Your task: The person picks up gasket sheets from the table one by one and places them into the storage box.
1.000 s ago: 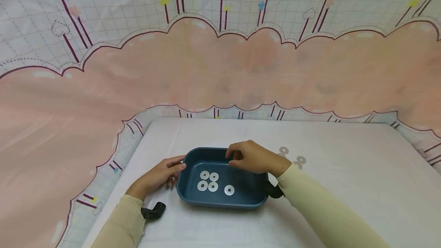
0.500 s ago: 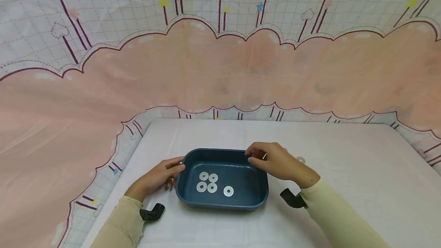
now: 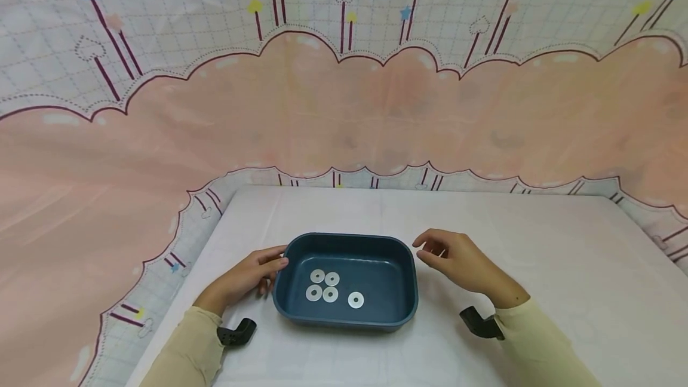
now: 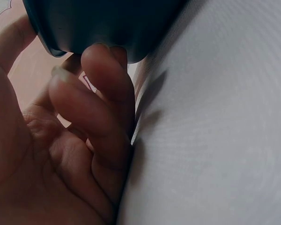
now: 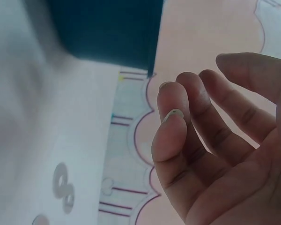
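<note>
Pink-and-white backdrop (image 3: 242, 118) behind, white worktop (image 3: 537, 243) in front. Dark blue tray (image 3: 387, 279) sat on it between the hands, upright, five washers (image 3: 310, 293) flat on its floor: four bunched at left, one apart toward the middle. Left hand (image 3: 249, 273) had hold of the tray's left end, thumb on the rim, fingers bent beside the outer wall. Right hand (image 3: 454, 261) hung just off the tray's far right corner, fingers loosely bent, gap between thumb and fingertips, nothing visible in it. Right wrist view also showed loose washers (image 5: 56, 183) on the worktop: two close together, touching or not I couldn't tell, plus what looked like part of another at the frame edge. My read: right hand worked the washers, left steadied the tray. To do it well: light hold on the left so the tray wouldn't skid; pick thin discs by the edge, nail under, one at a time, since the close pair could come up together; clear the tray rim with the wrist; low release, so nothing bounced or rolled.
</note>
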A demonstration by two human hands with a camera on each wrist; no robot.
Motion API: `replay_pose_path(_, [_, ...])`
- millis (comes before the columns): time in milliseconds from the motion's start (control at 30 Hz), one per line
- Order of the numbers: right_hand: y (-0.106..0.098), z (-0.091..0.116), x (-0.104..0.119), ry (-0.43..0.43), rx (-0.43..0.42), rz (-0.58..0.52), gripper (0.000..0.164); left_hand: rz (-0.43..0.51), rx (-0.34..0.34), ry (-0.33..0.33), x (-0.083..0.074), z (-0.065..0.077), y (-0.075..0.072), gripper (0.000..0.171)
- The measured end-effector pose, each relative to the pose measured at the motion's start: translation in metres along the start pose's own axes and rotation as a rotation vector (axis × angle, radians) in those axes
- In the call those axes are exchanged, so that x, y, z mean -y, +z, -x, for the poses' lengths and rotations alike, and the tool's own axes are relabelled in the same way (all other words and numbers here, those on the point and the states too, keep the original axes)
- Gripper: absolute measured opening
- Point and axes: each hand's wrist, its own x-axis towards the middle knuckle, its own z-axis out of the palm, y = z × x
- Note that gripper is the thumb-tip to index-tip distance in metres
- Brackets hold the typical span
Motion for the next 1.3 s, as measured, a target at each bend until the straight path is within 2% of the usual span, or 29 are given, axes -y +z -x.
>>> replay_pose_path(600, [-0.015,0.007,-0.041,0.124,-0.042,-0.019,0.019,-0.002,-0.003,-0.007,0.001,-0.002,0.000,0.064])
replay_pose_path(1033, [-0.015,0.008,-0.070,0.290,-0.015,0.025,0.019,-0.011,-0.006,-0.004,-0.002,0.000,0.001,0.064])
replay_pose_path(1300, [-0.017,0.012,-0.085,0.331,0.051,0.033,0.019,-0.004,-0.005,-0.002,-0.006,0.001,0.001,0.064])
